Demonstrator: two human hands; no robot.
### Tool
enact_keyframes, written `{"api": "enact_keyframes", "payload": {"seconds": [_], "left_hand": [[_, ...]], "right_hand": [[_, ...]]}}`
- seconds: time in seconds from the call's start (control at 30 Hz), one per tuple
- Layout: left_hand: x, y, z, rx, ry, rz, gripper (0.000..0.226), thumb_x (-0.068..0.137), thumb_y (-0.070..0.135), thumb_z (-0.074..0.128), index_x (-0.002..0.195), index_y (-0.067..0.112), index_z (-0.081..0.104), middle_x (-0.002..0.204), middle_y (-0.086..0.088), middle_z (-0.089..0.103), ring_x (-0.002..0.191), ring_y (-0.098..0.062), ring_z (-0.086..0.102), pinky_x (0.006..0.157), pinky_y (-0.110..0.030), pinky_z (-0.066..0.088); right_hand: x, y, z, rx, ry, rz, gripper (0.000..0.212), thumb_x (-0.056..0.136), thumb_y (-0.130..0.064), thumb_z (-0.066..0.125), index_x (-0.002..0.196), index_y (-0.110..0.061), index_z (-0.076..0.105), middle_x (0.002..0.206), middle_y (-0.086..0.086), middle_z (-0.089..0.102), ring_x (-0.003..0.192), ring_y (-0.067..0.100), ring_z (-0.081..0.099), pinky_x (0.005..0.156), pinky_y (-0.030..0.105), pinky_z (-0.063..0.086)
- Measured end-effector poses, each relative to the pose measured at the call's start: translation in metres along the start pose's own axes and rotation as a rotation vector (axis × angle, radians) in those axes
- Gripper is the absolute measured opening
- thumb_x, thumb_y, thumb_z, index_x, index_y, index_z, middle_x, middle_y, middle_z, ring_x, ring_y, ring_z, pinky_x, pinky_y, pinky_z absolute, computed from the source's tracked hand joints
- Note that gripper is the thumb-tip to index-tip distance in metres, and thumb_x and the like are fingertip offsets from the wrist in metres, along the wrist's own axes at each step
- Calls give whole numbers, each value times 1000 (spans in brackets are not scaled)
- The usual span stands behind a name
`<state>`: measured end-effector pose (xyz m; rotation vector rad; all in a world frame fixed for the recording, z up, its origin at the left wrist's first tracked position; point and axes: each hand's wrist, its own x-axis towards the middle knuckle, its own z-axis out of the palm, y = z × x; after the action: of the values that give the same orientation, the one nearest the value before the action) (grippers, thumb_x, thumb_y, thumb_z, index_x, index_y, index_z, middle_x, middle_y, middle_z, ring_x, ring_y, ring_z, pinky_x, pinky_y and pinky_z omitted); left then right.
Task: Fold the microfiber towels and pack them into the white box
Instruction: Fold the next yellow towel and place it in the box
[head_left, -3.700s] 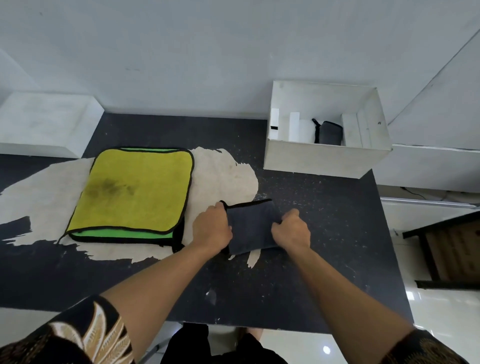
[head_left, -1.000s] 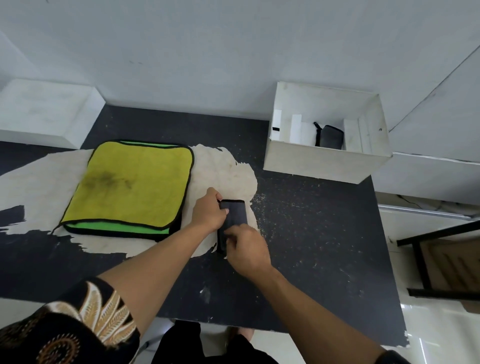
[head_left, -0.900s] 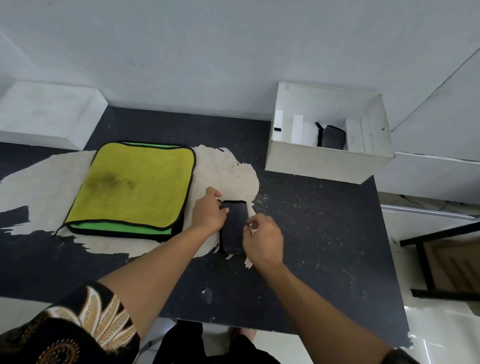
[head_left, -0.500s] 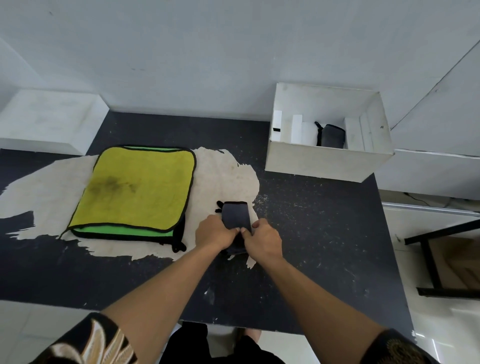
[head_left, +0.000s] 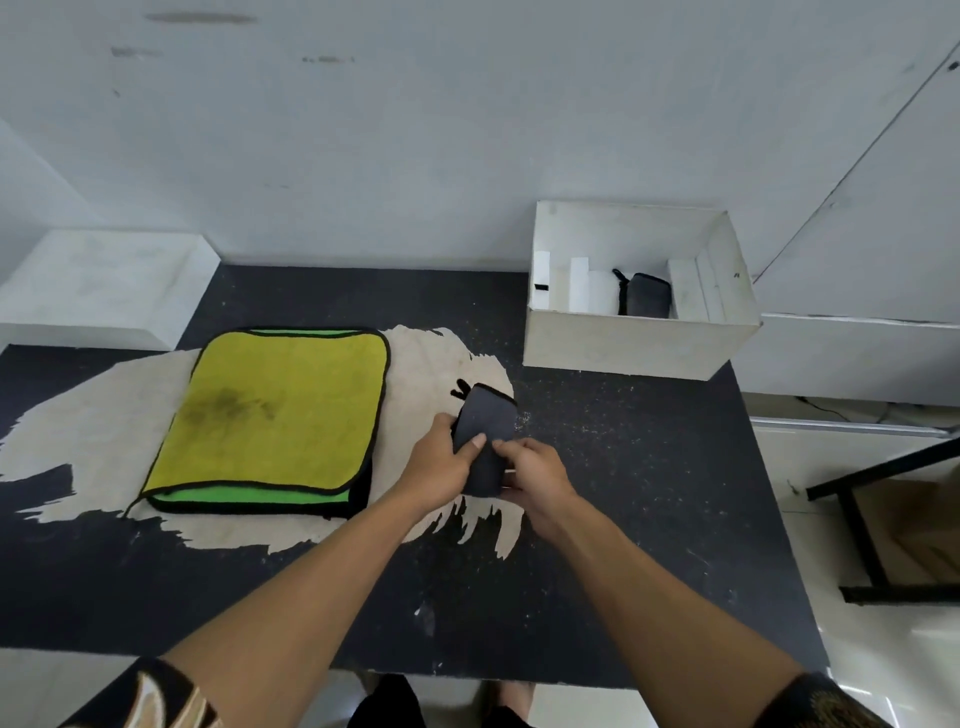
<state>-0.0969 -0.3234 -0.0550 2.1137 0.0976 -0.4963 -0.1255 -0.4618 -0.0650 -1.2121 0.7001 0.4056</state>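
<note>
Item under handling: a small dark grey towel (head_left: 485, 431), folded into a narrow oblong with black edge binding and a short black loop (head_left: 461, 388) at its far corner. It sits between my hands over the near middle of the table (head_left: 649, 493), at the rim of a worn pale patch (head_left: 441, 358). I cannot tell whether its far end rests on the surface.

Grip: my left hand (head_left: 439, 462) grasps the towel's left edge, thumb laid across the top. My right hand (head_left: 535, 470) pinches the near right edge with curled fingers.

Markings: a small black tag (head_left: 541, 287) on a white divider is too small to read.

Surroundings: the white box (head_left: 623, 338) stands at the far right of the table, well apart from the towel, open-topped. One folded grey towel (head_left: 647, 296) stands upright inside, between white dividers. To my left lies a stack of yellow and green towels (head_left: 275, 410), stained on top, near but apart from my left hand. A white block (head_left: 104, 286) sits at the far left corner. A dark frame (head_left: 883, 519) stands off the right edge.
</note>
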Motion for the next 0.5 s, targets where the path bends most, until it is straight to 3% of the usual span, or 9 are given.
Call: {"api": "enact_keyframes", "payload": {"seconds": [0.13, 0.23, 0.33, 0.4, 0.5], "left_hand": [[5, 29, -13, 47, -18, 161, 26, 99, 45, 48, 113, 23, 45, 100, 12, 59, 89, -3, 60, 65, -20, 49], [11, 49, -23, 114, 35, 212, 30, 100, 50, 41, 104, 22, 50, 94, 8, 61, 82, -6, 60, 59, -22, 49], [18, 70, -34, 178, 78, 294, 33, 100, 49, 41, 90, 20, 52, 85, 5, 61, 75, -11, 59, 61, -31, 51], [23, 86, -39, 215, 98, 357, 34, 100, 47, 42, 81, 20, 50, 80, 3, 59, 73, -13, 57, 58, -30, 45], [27, 109, -46, 233, 114, 469, 34, 100, 43, 45, 76, 18, 48, 77, 2, 58, 71, -15, 56, 58, -30, 40]], "right_hand": [[-4, -25, 10, 134, -8, -52, 38, 88, -38, 71, 115, -11, 64, 109, 7, 72, 101, 26, 69, 82, 50, 59], [-6, -43, 16, 225, 49, -145, 31, 91, -32, 68, 115, -12, 66, 108, 7, 73, 102, 27, 68, 85, 49, 58], [-13, -63, 21, 281, 106, -242, 24, 91, -26, 69, 110, -12, 66, 104, 7, 74, 97, 26, 70, 75, 45, 61], [-19, -77, 24, 308, 150, -281, 25, 89, -24, 72, 109, -11, 64, 101, 7, 74, 91, 24, 72, 68, 40, 61], [-30, -94, 27, 343, 181, -348, 33, 86, -24, 74, 113, -9, 62, 104, 10, 73, 92, 25, 72, 71, 40, 61]]}}
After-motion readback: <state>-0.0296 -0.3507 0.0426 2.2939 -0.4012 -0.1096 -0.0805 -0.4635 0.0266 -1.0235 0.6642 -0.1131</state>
